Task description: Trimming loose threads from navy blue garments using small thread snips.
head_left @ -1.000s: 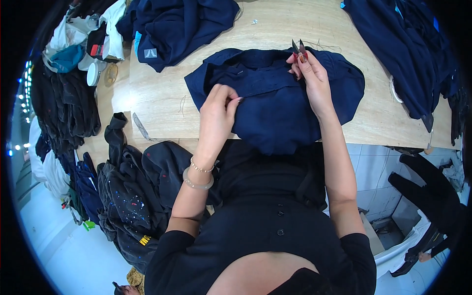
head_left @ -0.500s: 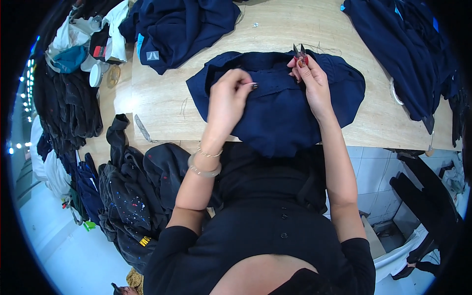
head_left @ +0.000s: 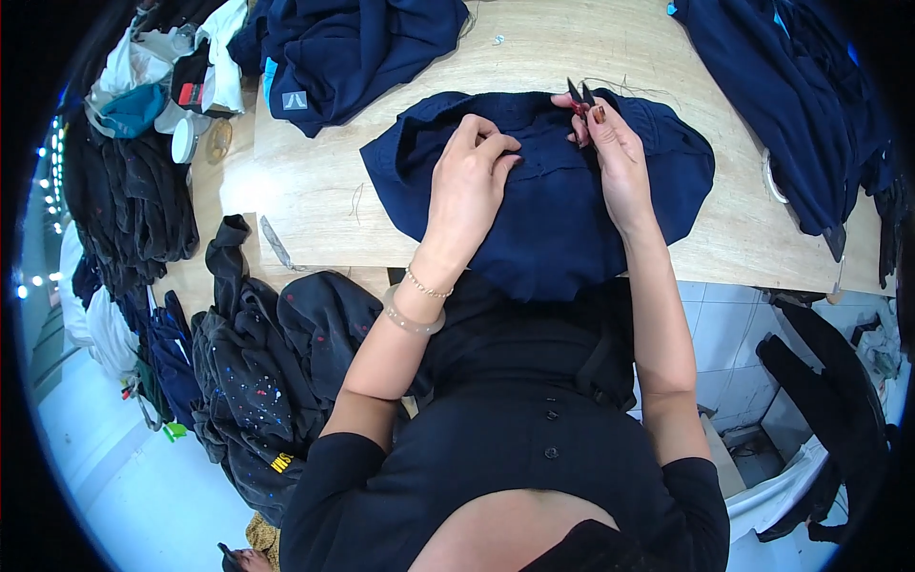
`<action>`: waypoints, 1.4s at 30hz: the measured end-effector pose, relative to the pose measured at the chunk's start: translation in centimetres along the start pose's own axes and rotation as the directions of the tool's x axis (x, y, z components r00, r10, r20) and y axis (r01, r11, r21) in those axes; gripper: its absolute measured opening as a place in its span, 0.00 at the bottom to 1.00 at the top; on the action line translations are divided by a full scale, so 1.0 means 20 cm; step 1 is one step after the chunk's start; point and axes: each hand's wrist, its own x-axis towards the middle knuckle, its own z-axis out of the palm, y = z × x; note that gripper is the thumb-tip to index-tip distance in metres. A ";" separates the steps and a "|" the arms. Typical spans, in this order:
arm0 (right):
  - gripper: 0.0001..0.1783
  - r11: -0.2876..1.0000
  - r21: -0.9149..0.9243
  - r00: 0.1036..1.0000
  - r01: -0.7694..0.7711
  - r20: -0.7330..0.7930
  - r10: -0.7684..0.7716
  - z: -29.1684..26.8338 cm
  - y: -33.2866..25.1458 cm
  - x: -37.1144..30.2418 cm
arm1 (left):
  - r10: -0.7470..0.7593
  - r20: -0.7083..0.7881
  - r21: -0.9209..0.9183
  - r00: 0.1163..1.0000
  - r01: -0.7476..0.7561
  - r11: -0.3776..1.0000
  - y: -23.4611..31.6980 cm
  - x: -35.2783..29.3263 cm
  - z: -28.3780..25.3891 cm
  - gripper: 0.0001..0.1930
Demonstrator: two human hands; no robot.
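Your right hand (head_left: 621, 157) grips the red-handled thread snips (head_left: 579, 107), blades parted and aimed away from you, probably to keep the points off the cloth. Your left hand (head_left: 471, 173) has thumb and forefinger nearly together at the band of the navy garment (head_left: 548, 224), perhaps to steady it; whether they pinch cloth or thread, you can't tell from here. That garment lies across the front of the desk (head_left: 310, 195), its lower edge hanging over your side, seemingly so the band sits within reach of both hands. Loose threads (head_left: 624, 84) lie just beyond it. 2 more navy bundles flank it: the patched bundle (head_left: 357, 62) beyond its left, the plainer bundle (head_left: 777, 114) to its right.
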 end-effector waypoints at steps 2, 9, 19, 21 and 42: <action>0.20 0.995 -0.090 0.999 0.031 0.012 -0.030 0.00 -0.09 -0.02 | -0.003 -0.024 0.007 1.000 0.003 1.000 -0.05 -0.01 0.03 0.04; 0.14 0.828 -0.552 0.994 0.098 0.023 -0.103 0.01 -0.22 -0.05 | -0.032 -0.149 -0.147 0.988 0.010 0.989 -0.12 -0.04 0.05 0.02; 0.10 0.518 -0.814 0.960 0.262 0.166 -0.225 0.03 -0.13 -0.01 | -0.127 -0.117 -0.300 0.985 0.087 0.950 -0.08 0.02 0.03 0.02; 0.10 0.511 -0.817 0.959 0.266 0.173 -0.224 0.05 -0.13 -0.01 | -0.128 -0.111 -0.288 0.986 0.091 0.953 -0.08 0.02 0.03 0.02; 0.10 0.399 -0.860 0.938 0.317 0.222 -0.266 0.10 -0.11 0.03 | -0.164 -0.082 -0.246 0.983 0.139 0.959 -0.09 0.04 0.04 0.02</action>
